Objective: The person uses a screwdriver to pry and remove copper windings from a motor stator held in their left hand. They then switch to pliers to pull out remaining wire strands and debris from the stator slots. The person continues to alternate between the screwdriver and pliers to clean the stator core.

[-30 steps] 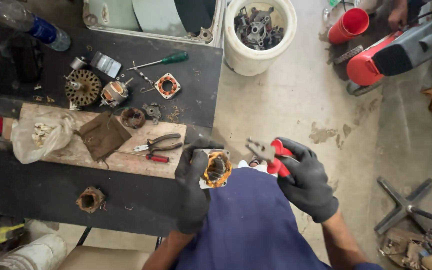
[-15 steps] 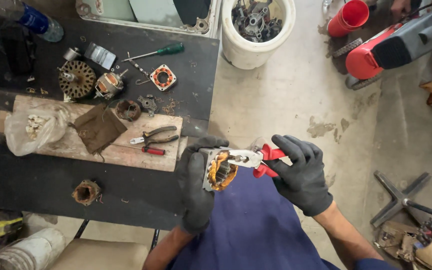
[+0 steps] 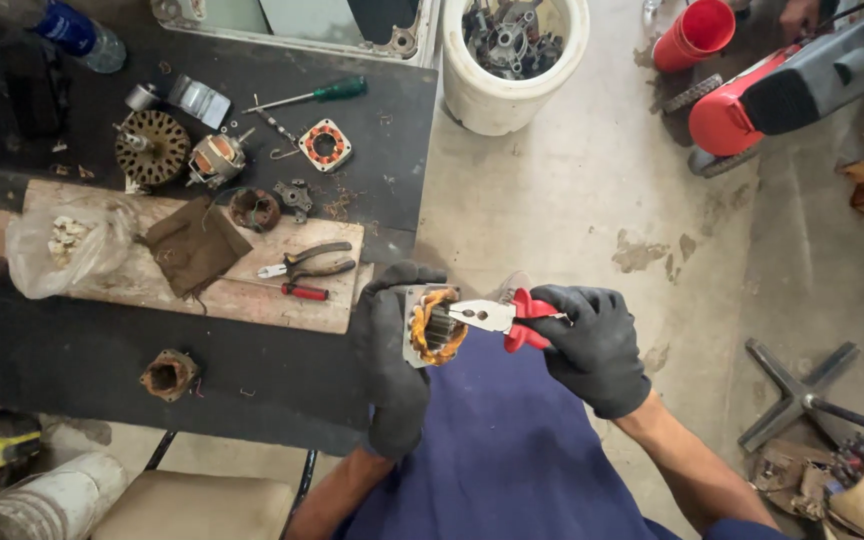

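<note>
- My left hand [image 3: 392, 360], in a black glove, is clenched around a small motor stator [image 3: 432, 326] with copper-coloured windings, holding it up over my blue-clad lap, just off the near right corner of the desk [image 3: 52, 350].
- My right hand [image 3: 592, 345], also gloved in black, grips the red handles of a pair of pliers [image 3: 502, 317]; the metal nose of the pliers reaches into the stator's windings from the right.
- The stator sits just right of the wooden board [image 3: 252, 300] that lies across the desk.
- On that board, nearest the stator, lie a second pair of pliers [image 3: 307, 262] with dark handles and a small red-handled screwdriver [image 3: 297, 290].
- Farther left on the board are a brown cloth [image 3: 192, 245] and a clear plastic bag [image 3: 67, 245] with pale bits inside.
- Beyond the board, away from the stator, lie a green-handled screwdriver [image 3: 317, 95], a square stator with an orange ring [image 3: 325, 145], a wound rotor [image 3: 217, 158] and a round slotted fan disc [image 3: 152, 148].
- A rusty ring-shaped part [image 3: 167, 375] sits on the dark desk well left of the stator.
- On the floor beyond the stator stands a white bucket [image 3: 512, 95] full of dark metal parts, with a red cup [image 3: 694, 32] farther right.
</note>
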